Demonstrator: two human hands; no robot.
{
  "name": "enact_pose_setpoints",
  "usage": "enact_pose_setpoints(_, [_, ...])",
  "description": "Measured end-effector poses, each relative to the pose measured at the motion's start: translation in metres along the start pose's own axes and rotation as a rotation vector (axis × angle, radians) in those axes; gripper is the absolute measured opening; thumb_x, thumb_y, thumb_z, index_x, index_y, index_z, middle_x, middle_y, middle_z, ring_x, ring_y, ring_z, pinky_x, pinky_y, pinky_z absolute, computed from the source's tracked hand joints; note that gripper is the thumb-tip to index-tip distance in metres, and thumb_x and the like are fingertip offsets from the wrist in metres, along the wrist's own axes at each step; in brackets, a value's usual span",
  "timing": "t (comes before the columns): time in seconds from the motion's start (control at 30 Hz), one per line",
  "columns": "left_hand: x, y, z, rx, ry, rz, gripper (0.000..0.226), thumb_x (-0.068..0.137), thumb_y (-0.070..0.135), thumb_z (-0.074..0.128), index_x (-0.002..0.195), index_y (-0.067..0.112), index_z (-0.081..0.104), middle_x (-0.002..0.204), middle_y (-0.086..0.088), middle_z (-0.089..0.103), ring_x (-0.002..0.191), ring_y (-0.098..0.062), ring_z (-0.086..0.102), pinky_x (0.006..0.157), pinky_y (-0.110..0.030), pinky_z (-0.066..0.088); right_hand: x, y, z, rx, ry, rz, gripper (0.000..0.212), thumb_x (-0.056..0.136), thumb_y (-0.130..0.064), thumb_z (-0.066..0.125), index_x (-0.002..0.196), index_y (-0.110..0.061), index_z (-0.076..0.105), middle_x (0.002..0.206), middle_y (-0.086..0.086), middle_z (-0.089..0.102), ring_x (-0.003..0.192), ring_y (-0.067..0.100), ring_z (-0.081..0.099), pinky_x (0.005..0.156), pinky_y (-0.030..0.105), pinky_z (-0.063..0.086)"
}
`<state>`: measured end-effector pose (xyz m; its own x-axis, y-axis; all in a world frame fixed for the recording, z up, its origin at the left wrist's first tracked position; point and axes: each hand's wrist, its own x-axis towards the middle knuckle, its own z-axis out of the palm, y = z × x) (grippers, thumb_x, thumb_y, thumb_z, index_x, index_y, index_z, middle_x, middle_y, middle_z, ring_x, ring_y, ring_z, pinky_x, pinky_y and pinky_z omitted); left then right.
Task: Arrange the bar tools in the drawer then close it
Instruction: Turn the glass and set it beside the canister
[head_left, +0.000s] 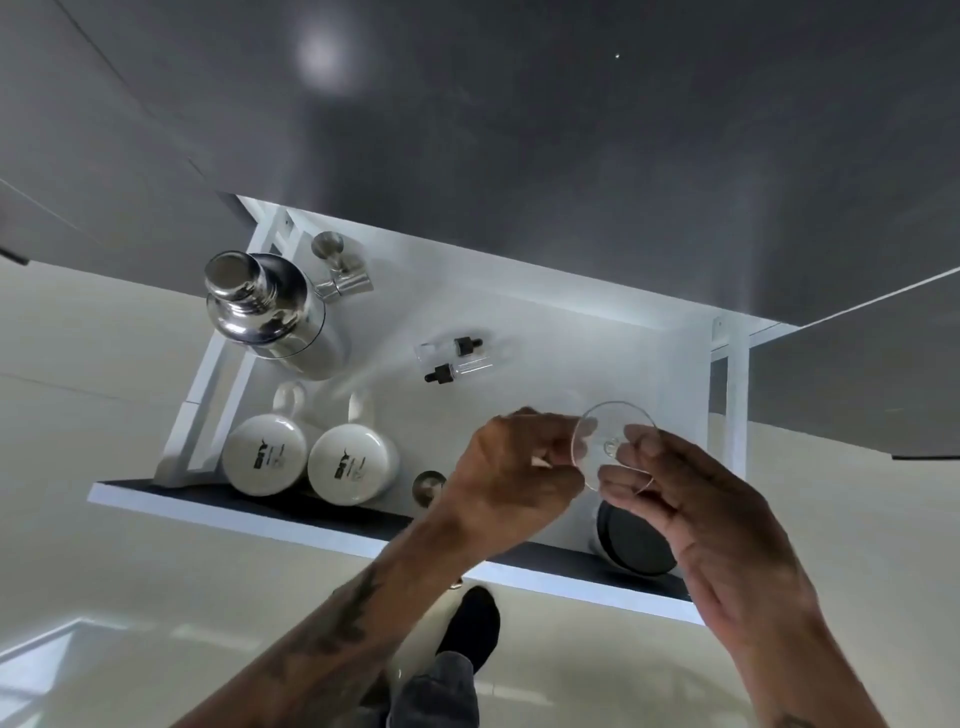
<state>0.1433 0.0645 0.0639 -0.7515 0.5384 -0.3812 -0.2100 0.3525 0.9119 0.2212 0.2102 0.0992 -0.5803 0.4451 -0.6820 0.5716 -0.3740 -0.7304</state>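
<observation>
Beneath a dark counter the white drawer (597, 343) stands open: one shaker (270, 312), two mugs (311, 460), two dropper bottles (457, 358); both my hands, left (511, 467) and right (691, 512), pinch one clear glass (its base (613, 447) toward me) above the near right.

One head-worn wide-angle view, looking steeply down from close above into the open drawer (519, 332), floor (104, 519) beneath, bench (571, 130) at the far side.
</observation>
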Motion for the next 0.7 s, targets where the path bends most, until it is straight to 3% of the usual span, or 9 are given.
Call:
enact_pose_setpoints(0.1, [-0.013,-0.008,-0.009,-0.51,-0.105,-0.262,0.025,0.086,-0.006,0.065,0.111,-0.005,0.068,0.1,-0.025,0.071,0.088,-0.03,0.069,0.085,-0.039,0.059,0.005,0.021,0.0,0.02,-0.015,0.055,0.04,0.065,-0.037,0.076,0.095,-0.011,0.075,0.089,0.012,0.079,0.087,0.03,0.076,0.082,0.04,0.061])
enact_pose_setpoints(0.2, [-0.024,-0.021,-0.004,-0.486,-0.058,-0.323,0.023,0.087,0.012,0.068,0.105,-0.001,0.072,0.093,-0.024,0.073,0.088,-0.031,0.073,0.079,-0.035,0.06,0.008,0.042,-0.002,0.045,-0.053,0.08,0.07,0.034,-0.056,0.092,0.087,-0.012,0.081,0.087,0.017,0.078,0.082,0.031,0.077,0.074,0.036,0.063])
enact_pose_setpoints(0.23, [-0.026,-0.025,-0.002,-0.473,-0.047,-0.34,0.023,0.087,0.015,0.068,0.104,0.0,0.073,0.091,-0.023,0.074,0.087,-0.031,0.073,0.078,-0.035,0.061,0.008,0.048,-0.002,0.045,-0.05,0.091,0.071,0.034,-0.055,0.093,0.087,-0.01,0.08,0.086,0.017,0.078,0.082,0.031,0.077,0.074,0.037,0.062])
enact_pose_setpoints(0.37, [-0.028,-0.042,0.002,-0.389,-0.03,-0.384,0.022,0.088,0.018,0.068,0.101,0.002,0.074,0.088,-0.022,0.074,0.082,-0.03,0.075,0.077,-0.038,0.061,0.012,0.062,-0.003,-0.018,-0.002,0.146,0.041,0.067,-0.03,0.073,0.098,-0.004,0.075,0.09,0.021,0.077,0.086,0.035,0.076,0.083,0.044,0.058])
enact_pose_setpoints(0.53, [-0.021,-0.044,0.002,-0.283,-0.073,-0.46,0.017,0.088,0.012,0.069,0.1,0.001,0.075,0.094,-0.024,0.074,0.085,-0.029,0.074,0.08,-0.041,0.06,0.013,0.066,-0.001,-0.118,-0.025,0.221,0.045,0.062,-0.043,0.08,0.09,-0.008,0.078,0.089,0.018,0.078,0.078,0.022,0.077,0.084,0.041,0.06])
enact_pose_setpoints(0.6, [-0.016,-0.039,-0.011,-0.156,-0.162,-0.487,0.013,0.085,0.012,0.072,0.097,0.01,0.076,0.098,-0.019,0.075,0.085,-0.025,0.074,0.084,-0.043,0.058,0.012,0.062,-0.005,-0.222,-0.044,0.249,0.031,0.077,-0.029,0.076,0.099,-0.007,0.076,0.092,0.016,0.078,0.079,0.019,0.077,0.087,0.042,0.059])
enact_pose_setpoints(0.67, [-0.005,-0.032,-0.033,0.025,-0.178,-0.447,0.014,0.083,0.011,0.073,0.096,0.016,0.076,0.092,-0.006,0.075,0.079,-0.026,0.075,0.075,-0.04,0.061,0.012,0.052,-0.013,-0.418,-0.052,0.233,0.028,0.084,-0.027,0.073,0.109,-0.015,0.073,0.093,0.009,0.079,0.079,0.019,0.078,0.087,0.041,0.059])
enact_pose_setpoints(0.7, [0.005,-0.029,-0.047,0.14,-0.106,-0.396,0.014,0.083,0.013,0.071,0.094,0.018,0.077,0.088,-0.003,0.076,0.076,-0.026,0.075,0.07,-0.036,0.062,0.015,0.042,-0.015,-0.55,-0.007,0.177,0.025,0.084,-0.032,0.073,0.107,-0.024,0.072,0.088,0.005,0.08,0.078,0.021,0.077,0.087,0.043,0.059])
